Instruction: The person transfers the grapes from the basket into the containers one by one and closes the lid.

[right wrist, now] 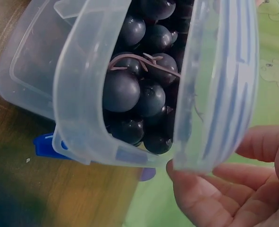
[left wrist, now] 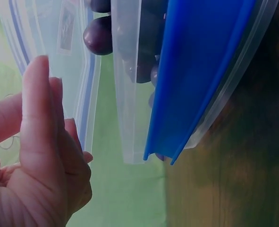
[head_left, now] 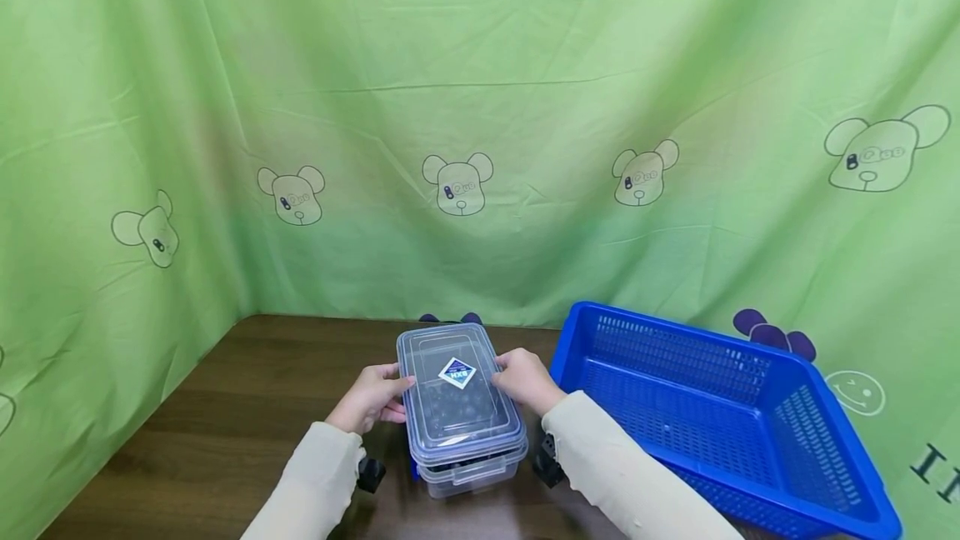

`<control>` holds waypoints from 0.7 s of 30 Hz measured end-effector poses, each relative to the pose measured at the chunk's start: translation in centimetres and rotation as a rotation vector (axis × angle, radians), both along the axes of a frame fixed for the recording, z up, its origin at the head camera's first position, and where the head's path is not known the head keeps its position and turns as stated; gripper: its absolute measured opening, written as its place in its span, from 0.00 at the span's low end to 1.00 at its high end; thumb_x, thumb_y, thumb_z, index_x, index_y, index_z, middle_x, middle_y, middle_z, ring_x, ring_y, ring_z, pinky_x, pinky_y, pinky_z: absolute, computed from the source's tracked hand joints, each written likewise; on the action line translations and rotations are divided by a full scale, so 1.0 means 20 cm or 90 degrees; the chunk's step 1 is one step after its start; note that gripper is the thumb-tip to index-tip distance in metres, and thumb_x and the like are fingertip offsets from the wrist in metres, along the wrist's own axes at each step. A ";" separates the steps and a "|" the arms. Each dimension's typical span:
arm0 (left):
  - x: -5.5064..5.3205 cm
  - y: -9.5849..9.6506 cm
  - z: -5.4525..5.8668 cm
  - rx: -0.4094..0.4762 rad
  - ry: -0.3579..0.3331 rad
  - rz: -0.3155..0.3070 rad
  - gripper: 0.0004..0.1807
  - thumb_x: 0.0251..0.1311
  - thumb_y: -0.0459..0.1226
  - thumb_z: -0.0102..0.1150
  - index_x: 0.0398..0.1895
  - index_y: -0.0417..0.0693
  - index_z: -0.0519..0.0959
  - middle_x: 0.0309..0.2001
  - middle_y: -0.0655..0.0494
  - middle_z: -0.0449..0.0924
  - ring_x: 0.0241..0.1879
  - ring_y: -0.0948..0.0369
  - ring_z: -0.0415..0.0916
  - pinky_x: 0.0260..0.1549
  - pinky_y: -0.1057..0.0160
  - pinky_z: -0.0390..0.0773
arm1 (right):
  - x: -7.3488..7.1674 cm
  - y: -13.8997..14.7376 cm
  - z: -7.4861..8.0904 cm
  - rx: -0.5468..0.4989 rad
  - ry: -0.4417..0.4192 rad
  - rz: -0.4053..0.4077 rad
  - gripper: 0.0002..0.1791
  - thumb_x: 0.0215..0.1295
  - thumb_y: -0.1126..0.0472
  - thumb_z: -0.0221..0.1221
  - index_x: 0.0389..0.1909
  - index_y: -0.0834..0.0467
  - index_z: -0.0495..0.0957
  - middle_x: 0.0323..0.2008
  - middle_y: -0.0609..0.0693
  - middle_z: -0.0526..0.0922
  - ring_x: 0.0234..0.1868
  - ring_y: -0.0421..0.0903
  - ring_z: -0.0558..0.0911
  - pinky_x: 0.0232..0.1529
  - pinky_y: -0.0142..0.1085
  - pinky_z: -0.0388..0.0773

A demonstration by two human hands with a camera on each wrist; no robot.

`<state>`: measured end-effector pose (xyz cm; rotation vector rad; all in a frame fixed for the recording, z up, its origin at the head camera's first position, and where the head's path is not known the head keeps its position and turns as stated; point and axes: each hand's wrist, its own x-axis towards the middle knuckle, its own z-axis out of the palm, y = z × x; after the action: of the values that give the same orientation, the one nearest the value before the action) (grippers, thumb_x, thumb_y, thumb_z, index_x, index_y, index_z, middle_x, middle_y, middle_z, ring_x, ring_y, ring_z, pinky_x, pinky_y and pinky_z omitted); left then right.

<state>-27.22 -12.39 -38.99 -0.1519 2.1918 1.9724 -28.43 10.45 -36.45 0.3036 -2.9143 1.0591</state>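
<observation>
Smooth translucent plastic lid [head_left: 438, 411], glossy grapes [right wrist: 121, 91], wooden table [head_left: 217, 407]

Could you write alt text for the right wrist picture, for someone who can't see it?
A right hand grips the edge of a clear, blue-striped lid held above an open plastic container of dark grapes. The view is turned sideways, with a brown table at lower left and green cloth at right.

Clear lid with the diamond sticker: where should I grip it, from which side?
Grip the lid by its two long edges, coming from left and right, where the left hand and right hand are. It is flat and broad, and the right wrist view shows a gap over the grapes between lid and container, so fingertips should fit under the rim.
</observation>
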 end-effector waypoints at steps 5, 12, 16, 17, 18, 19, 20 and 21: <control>0.00 0.01 -0.01 0.001 -0.002 -0.001 0.24 0.66 0.29 0.53 0.63 0.25 0.64 0.22 0.48 0.79 0.11 0.63 0.71 0.14 0.66 0.78 | 0.01 0.00 0.01 0.030 0.001 -0.004 0.17 0.55 0.71 0.56 0.46 0.69 0.82 0.31 0.56 0.83 0.11 0.39 0.68 0.11 0.28 0.65; 0.00 0.01 -0.02 -0.008 -0.011 0.004 0.24 0.66 0.30 0.53 0.62 0.24 0.64 0.22 0.48 0.78 0.12 0.63 0.70 0.14 0.66 0.78 | 0.01 -0.01 0.01 0.047 -0.001 -0.008 0.16 0.56 0.71 0.57 0.45 0.71 0.82 0.36 0.58 0.84 0.17 0.41 0.73 0.17 0.29 0.67; -0.01 0.01 -0.03 -0.012 -0.018 0.002 0.24 0.67 0.30 0.53 0.61 0.24 0.64 0.22 0.49 0.77 0.12 0.63 0.71 0.15 0.66 0.78 | 0.00 -0.01 0.00 0.060 0.003 -0.009 0.14 0.56 0.70 0.58 0.44 0.70 0.83 0.35 0.57 0.84 0.20 0.42 0.75 0.19 0.30 0.70; -0.01 0.01 -0.03 -0.013 -0.018 0.001 0.24 0.67 0.30 0.53 0.61 0.24 0.64 0.22 0.49 0.77 0.12 0.63 0.71 0.15 0.66 0.78 | 0.00 -0.01 0.00 0.060 0.001 -0.010 0.14 0.56 0.70 0.58 0.44 0.69 0.83 0.35 0.57 0.84 0.20 0.42 0.75 0.19 0.30 0.70; -0.01 0.00 -0.04 -0.012 -0.019 0.000 0.24 0.66 0.30 0.53 0.61 0.24 0.64 0.22 0.49 0.77 0.12 0.63 0.71 0.15 0.67 0.78 | 0.00 -0.02 0.00 0.062 0.001 -0.009 0.14 0.57 0.70 0.58 0.44 0.70 0.83 0.35 0.57 0.84 0.20 0.42 0.75 0.19 0.30 0.69; -0.01 0.00 -0.04 -0.011 -0.019 -0.001 0.24 0.66 0.30 0.53 0.61 0.24 0.64 0.22 0.49 0.77 0.12 0.63 0.71 0.15 0.67 0.78 | 0.00 -0.02 0.00 0.059 -0.003 -0.010 0.14 0.57 0.70 0.58 0.44 0.70 0.83 0.36 0.57 0.84 0.20 0.41 0.74 0.19 0.29 0.69; -0.01 0.00 -0.04 -0.008 -0.018 -0.002 0.23 0.66 0.30 0.53 0.61 0.24 0.64 0.22 0.49 0.77 0.12 0.63 0.70 0.14 0.67 0.77 | 0.00 -0.02 0.00 0.057 -0.007 -0.009 0.14 0.58 0.70 0.58 0.44 0.70 0.82 0.37 0.58 0.84 0.20 0.41 0.74 0.19 0.29 0.68; -0.01 0.00 -0.04 -0.006 -0.018 -0.002 0.23 0.66 0.30 0.53 0.61 0.24 0.64 0.21 0.49 0.77 0.12 0.63 0.70 0.14 0.67 0.77 | 0.00 -0.02 0.00 0.054 -0.010 -0.009 0.14 0.58 0.70 0.58 0.44 0.70 0.82 0.37 0.58 0.84 0.19 0.41 0.73 0.18 0.29 0.67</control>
<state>-27.51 -12.40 -39.86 -0.1772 2.1822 1.9473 -28.48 10.03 -36.53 0.2773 -2.9768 0.9418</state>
